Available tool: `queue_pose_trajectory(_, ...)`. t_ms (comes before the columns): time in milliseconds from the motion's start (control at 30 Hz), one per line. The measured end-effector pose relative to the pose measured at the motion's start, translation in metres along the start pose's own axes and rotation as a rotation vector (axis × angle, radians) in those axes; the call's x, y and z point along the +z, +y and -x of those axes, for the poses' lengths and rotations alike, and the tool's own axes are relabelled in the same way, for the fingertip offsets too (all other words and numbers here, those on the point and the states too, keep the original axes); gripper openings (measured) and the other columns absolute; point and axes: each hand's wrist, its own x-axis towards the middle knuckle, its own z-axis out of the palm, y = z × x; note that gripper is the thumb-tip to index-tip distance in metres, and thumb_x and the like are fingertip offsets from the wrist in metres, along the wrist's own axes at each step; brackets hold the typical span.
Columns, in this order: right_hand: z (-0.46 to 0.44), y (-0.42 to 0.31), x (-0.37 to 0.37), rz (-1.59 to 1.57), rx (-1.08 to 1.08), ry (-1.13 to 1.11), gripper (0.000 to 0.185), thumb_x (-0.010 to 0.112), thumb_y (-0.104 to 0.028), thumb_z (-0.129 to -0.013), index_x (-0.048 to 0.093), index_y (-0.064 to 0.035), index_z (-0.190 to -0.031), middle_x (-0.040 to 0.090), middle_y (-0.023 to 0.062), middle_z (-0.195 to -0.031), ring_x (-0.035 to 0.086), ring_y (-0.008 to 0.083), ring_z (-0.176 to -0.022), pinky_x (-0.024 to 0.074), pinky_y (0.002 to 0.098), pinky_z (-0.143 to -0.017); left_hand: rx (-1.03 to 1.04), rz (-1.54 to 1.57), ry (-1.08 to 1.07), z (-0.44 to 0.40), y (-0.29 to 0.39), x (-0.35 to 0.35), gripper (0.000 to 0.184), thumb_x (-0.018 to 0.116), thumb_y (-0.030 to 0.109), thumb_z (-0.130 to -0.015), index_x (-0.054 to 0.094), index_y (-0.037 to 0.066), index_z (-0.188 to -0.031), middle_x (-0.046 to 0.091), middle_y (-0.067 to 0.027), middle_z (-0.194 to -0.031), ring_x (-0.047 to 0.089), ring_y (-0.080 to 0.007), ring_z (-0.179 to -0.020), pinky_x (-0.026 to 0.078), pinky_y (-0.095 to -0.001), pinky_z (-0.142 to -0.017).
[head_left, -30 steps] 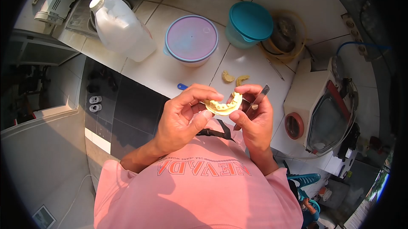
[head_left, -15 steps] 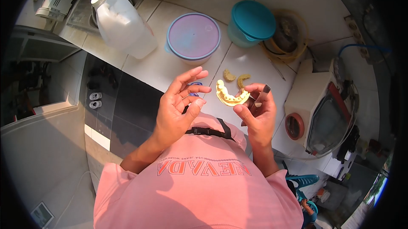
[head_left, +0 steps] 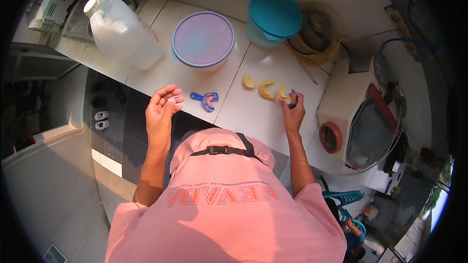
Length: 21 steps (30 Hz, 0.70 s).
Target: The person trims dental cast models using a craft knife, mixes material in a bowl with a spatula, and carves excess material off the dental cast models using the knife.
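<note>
Cast (head_left: 282,92), arch (head_left: 265,90) and lump (head_left: 249,83) make a row on the counter (head_left: 243,113); I judge the laying-out nearly done, with only the cast's release left. It sits at the fingertips of the right hand (head_left: 294,111), on their far side, with the arch and lump farther off to that hand's left. Whether thumb and finger clamp the cast or merely touch it, I cannot tell at this size. I see nothing in the left hand (head_left: 160,111): its fingers curl loosely, apart from the thumb, and the tray (head_left: 209,103) lies near it, to its right.
</note>
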Motion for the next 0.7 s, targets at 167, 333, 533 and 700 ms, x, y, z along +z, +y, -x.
queue_pose_trajectory(167, -0.011, 0.018, 0.005, 0.072, 0.011, 0.0, 0.04, 0.079, -0.016, -0.08, 0.054, -0.0032, -0.108, 0.068, 0.0132, -0.093, 0.063, 0.0245, -0.073, 0.0508, 0.0353, -0.072, -0.017, -0.043, 0.013, 0.002, -0.003, 0.004, 0.03, 0.053, 0.007, -0.097, 0.054, -0.003, -0.125, 0.064, -0.012, -0.115, 0.062, -0.0135, -0.1, 0.05, -0.0237, -0.083)
queue_pose_trajectory(333, -0.009, 0.025, 0.004, 0.132, 0.003, -0.06, 0.038, 0.079, -0.016, -0.08, 0.056, -0.0027, -0.107, 0.068, 0.0155, -0.09, 0.066, 0.0304, -0.077, 0.0514, 0.0386, -0.074, -0.046, -0.063, 0.01, 0.003, -0.011, 0.002, 0.032, 0.056, 0.013, -0.099, 0.053, -0.002, -0.126, 0.062, -0.01, -0.115, 0.062, -0.0127, -0.1, 0.05, -0.0247, -0.086)
queue_pose_trajectory(533, -0.009, 0.042, 0.005, 0.271, -0.24, -0.056, 0.037, 0.078, -0.016, -0.082, 0.06, -0.0001, -0.11, 0.063, 0.0156, -0.099, 0.066, 0.0317, -0.088, 0.0526, 0.0394, -0.074, -0.065, -0.055, 0.043, 0.003, -0.016, 0.007, 0.028, 0.053, 0.008, -0.098, 0.054, -0.003, -0.123, 0.064, -0.0113, -0.113, 0.063, -0.0129, -0.098, 0.05, -0.0236, -0.082)
queue_pose_trajectory(700, -0.003, 0.03, 0.002, 0.116, -0.182, -0.034, 0.028, 0.075, -0.012, -0.083, 0.062, 0.0005, -0.104, 0.057, 0.0143, -0.108, 0.065, 0.0292, -0.085, 0.0527, 0.0402, -0.073, -0.072, -0.073, 0.044, 0.003, -0.019, 0.008, 0.028, 0.053, 0.008, -0.098, 0.055, -0.003, -0.123, 0.064, -0.0111, -0.113, 0.062, -0.0126, -0.098, 0.05, -0.0234, -0.082)
